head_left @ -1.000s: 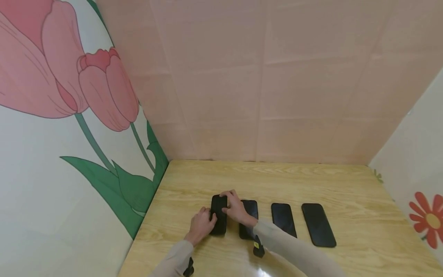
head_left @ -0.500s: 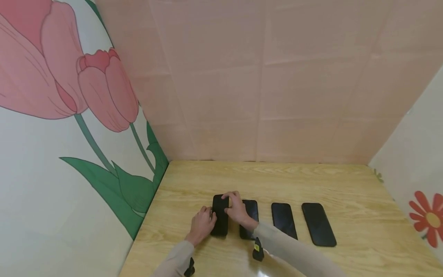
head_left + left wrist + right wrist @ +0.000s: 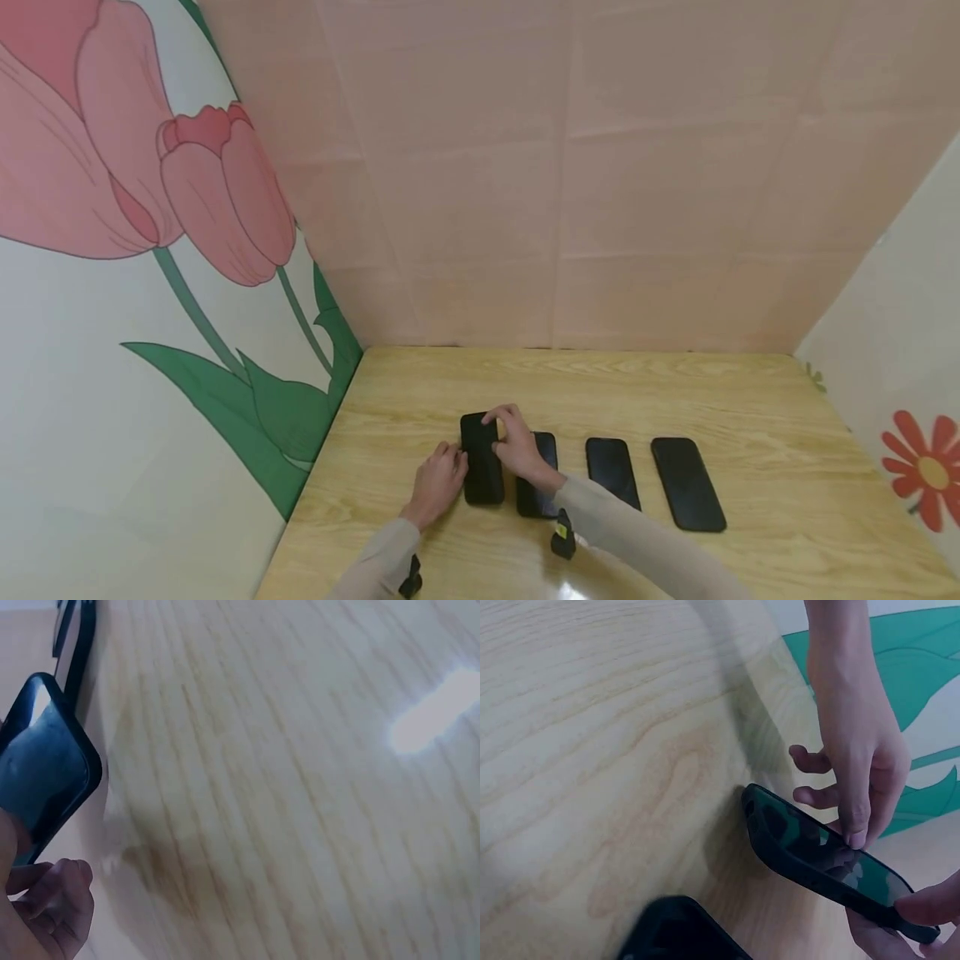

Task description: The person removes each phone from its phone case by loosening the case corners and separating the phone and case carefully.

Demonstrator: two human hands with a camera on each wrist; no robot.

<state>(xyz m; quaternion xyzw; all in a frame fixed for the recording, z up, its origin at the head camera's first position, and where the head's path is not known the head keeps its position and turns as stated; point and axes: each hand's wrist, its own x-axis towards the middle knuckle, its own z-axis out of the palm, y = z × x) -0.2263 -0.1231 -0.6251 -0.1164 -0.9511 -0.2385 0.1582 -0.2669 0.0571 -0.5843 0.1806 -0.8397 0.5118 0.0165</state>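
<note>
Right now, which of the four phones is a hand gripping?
The leftmost phone in the head view: the right hand grips it, while no hand holds the other three phones.

There's passage along the far strip of yellow wood-grain tabletop (image 3: 637,385); the bare right hand (image 3: 517,443) blocks the gap between the leftmost two black rectangular phones (image 3: 482,473).

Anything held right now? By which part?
Leftmost phone, by its right edge near the far end, in the right hand; left hand touches its left edge.
</note>
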